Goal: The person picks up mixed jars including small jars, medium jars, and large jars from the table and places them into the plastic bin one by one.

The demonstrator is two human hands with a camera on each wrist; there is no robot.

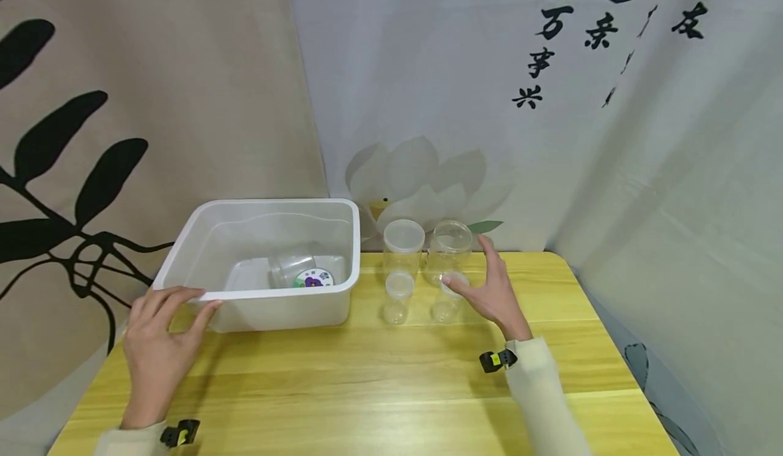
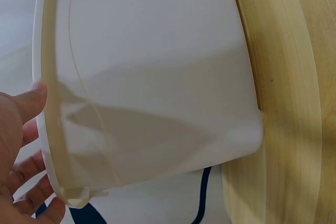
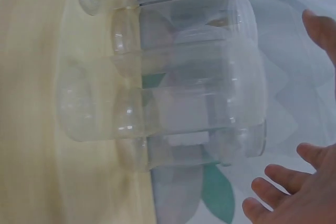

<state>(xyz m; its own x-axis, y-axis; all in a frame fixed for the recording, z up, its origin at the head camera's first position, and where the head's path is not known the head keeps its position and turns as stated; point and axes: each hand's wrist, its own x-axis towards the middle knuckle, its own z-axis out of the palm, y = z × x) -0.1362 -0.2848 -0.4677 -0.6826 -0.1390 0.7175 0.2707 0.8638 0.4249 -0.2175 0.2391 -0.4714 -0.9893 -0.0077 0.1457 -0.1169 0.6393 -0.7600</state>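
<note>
My left hand grips the rim of a white plastic bin at its front left corner. In the left wrist view the thumb touches the rim and the other fingers reach beyond it. Inside the bin a clear jar lies on its side, with a flower-patterned lid. My right hand spreads thumb and fingers beside the clear jars, holding nothing. The nearest are a small jar and a larger clear jar behind it. The right wrist view shows the fingers apart from the jars.
Left of those two stand a larger jar with a whitish lid and a small lidded jar. They stand on a yellow wooden table. A printed curtain hangs directly behind the table's back edge.
</note>
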